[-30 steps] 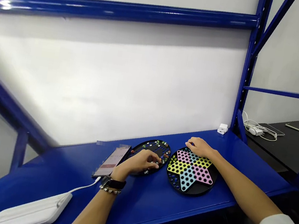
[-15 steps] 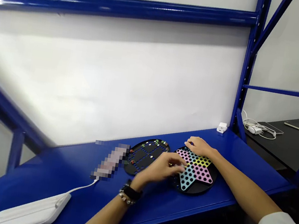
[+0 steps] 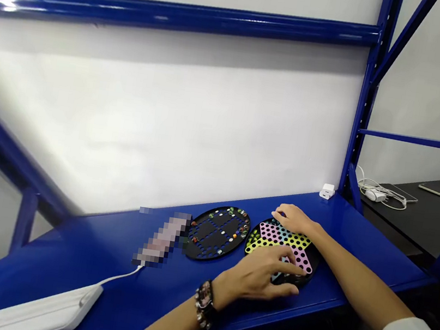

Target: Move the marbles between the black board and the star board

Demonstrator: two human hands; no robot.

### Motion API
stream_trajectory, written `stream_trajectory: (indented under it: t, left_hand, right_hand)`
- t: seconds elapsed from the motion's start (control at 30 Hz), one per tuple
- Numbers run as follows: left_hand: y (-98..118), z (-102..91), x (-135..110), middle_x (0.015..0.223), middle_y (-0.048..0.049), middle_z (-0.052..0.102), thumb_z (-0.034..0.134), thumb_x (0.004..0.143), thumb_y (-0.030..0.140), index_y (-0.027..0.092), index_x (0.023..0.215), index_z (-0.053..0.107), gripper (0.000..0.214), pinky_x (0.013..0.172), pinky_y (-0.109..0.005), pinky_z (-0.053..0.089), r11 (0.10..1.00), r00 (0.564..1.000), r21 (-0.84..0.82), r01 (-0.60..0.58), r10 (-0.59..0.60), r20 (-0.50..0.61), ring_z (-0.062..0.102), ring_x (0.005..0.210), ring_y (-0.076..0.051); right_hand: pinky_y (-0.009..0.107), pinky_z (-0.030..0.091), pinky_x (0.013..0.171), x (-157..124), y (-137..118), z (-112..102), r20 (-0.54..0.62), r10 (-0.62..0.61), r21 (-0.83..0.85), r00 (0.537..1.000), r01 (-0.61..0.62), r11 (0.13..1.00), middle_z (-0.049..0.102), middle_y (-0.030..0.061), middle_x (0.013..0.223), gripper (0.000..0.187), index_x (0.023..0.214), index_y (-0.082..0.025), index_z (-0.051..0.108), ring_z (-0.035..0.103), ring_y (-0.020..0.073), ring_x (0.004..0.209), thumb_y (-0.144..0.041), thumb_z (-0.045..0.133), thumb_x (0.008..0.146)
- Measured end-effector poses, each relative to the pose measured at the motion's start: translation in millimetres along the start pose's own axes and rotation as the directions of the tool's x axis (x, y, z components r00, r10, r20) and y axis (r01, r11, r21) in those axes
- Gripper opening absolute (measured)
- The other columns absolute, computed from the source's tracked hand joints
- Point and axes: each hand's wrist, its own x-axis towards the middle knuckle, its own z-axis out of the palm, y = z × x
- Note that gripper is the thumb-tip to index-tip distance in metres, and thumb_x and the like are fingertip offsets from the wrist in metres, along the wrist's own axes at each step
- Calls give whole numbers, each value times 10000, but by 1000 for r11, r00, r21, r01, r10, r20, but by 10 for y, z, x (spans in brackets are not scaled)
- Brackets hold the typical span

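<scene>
A round black Chinese checkers board (image 3: pixel 302 254) lies near the front edge of the blue tabletop, with a pink, yellow and teal star full of holes. Over its front part reaches my left hand (image 3: pixel 264 273), fingers spread and nothing visible between them; it hides part of the star. My right hand (image 3: pixel 293 219) rests at the board's far rim with fingers curved and apart, the tips partly out of sight. Green marbles (image 3: pixel 253 236) sit along the board's left rim. To the left lies a round black perforated board (image 3: pixel 213 236) with several coloured marbles and small pieces on it.
A blurred-out flat object (image 3: pixel 163 236) lies left of the boards, joined by a white cable (image 3: pixel 120 278) to a long white device (image 3: pixel 45 307). A white plug adapter (image 3: pixel 327 191) stands at the back right. A blue frame post (image 3: pixel 364 98) rises there.
My left hand has moved right and toward me across the star board, and its fingers have spread from a near pinch. My right hand has stayed at the far rim.
</scene>
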Motion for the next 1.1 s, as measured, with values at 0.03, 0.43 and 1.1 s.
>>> stream_trajectory:
  t: [0.03, 0.43, 1.1]
  left_hand:
    - [-11, -86, -39, 1183, -24, 639, 571, 925, 503, 331, 1195, 690, 341, 885, -275, 461, 1000, 999, 9, 23, -23, -28, 614, 1009, -178]
    - [-950, -671, -908, 802, -24, 671, 507, 849, 524, 193, 887, 617, 352, 635, -279, 424, 762, 739, -1, 648, -628, 242, 607, 736, -193]
    - [-1078, -412, -336, 980, -54, 713, 551, 874, 275, 199, 1037, 731, 255, 794, -287, 504, 907, 907, 46, 419, -416, -64, 659, 851, -195]
  right_hand:
    - [297, 417, 742, -3, -5, 0, -2, 1, 5, 1000, -1, 1000, 699, 74, 951, 396, 908, -213, 701, 625, 219, 856, -485, 427, 994]
    - [308, 413, 699, -44, -88, -51, 43, 5, 78, 999, -8, 997, 685, 70, 916, 400, 814, -206, 648, 606, 205, 794, -471, 407, 992]
    - [312, 426, 733, -35, -46, -38, 42, -2, 55, 999, 0, 999, 687, 74, 913, 439, 901, -218, 680, 609, 220, 833, -529, 386, 995]
